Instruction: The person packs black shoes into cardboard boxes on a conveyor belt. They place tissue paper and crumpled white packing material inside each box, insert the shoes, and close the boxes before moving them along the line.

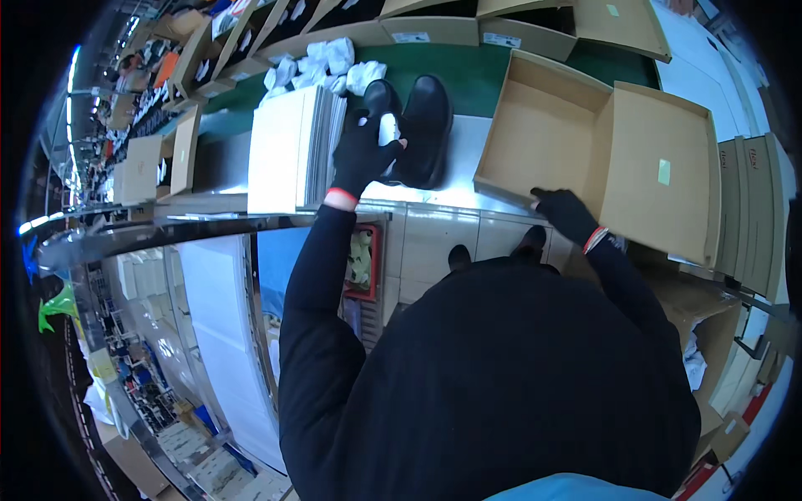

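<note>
A pair of black shoes stands on the light worktop in front of me, toes pointing away. My left hand (365, 156), in a black glove with bare fingertips, is closed on the left shoe (382, 96), its thumb reaching toward the right shoe (427, 125). Something white (388, 129) shows at the left shoe's opening, partly covered by the hand. To the right lies an open, empty cardboard shoe box (547, 125), its lid (664, 171) folded out to the right. My right hand (570, 217), gloved alike, closes on the box's near wall.
A stack of white sheets (288, 150) stands left of the shoes. Crumpled white paper wads (322, 65) lie behind it on the green surface (468, 71). Several open shoe boxes (430, 31) line the back. Flat boxes (752, 209) stand at the right; a red crate (362, 263) sits below the worktop.
</note>
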The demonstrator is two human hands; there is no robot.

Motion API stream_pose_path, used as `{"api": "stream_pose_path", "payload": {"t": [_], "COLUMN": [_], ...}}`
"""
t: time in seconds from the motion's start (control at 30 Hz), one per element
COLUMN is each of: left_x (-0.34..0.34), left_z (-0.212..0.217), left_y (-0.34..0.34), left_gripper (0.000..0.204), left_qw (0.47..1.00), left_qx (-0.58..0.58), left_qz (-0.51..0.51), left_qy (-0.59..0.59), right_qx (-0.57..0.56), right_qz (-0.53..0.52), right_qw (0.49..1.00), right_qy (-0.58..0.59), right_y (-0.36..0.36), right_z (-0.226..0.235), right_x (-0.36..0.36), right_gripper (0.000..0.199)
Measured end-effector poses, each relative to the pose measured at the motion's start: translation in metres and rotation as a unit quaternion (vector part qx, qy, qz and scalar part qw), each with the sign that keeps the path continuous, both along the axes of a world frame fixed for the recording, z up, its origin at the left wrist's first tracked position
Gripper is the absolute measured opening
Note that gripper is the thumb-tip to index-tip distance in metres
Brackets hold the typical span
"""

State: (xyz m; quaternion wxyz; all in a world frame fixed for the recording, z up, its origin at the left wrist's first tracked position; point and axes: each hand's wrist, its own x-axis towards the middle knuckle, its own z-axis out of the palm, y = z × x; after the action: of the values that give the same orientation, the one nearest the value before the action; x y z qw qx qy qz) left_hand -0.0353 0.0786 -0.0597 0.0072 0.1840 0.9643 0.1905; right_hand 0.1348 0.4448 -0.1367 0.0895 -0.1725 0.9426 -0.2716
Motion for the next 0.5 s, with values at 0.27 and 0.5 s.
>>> {"api": "stream_pose_path", "payload": {"t": [0.27, 0.5], "left_x": [0.086, 0.181], "left_z": [-0.035, -0.031], "left_y": [-0.061, -0.191], "left_gripper": [0.016, 0.037], "left_qw": [0.958, 0.867], "left_qx": [0.194, 0.338], "left_qz": [-0.027, 0.351], "left_qy": [0.21, 0.106], "right_qx": [-0.029, -0.021], "right_qz": [-0.06, -0.074], "right_qw": [0.994, 0.991], "right_qy": [-0.09, -0.109], "right_y": [-0.014, -0.029], "right_z": [0.091, 0.11], "right_x": [-0.062, -0.074], "right_gripper": [0.038, 0.039]}}
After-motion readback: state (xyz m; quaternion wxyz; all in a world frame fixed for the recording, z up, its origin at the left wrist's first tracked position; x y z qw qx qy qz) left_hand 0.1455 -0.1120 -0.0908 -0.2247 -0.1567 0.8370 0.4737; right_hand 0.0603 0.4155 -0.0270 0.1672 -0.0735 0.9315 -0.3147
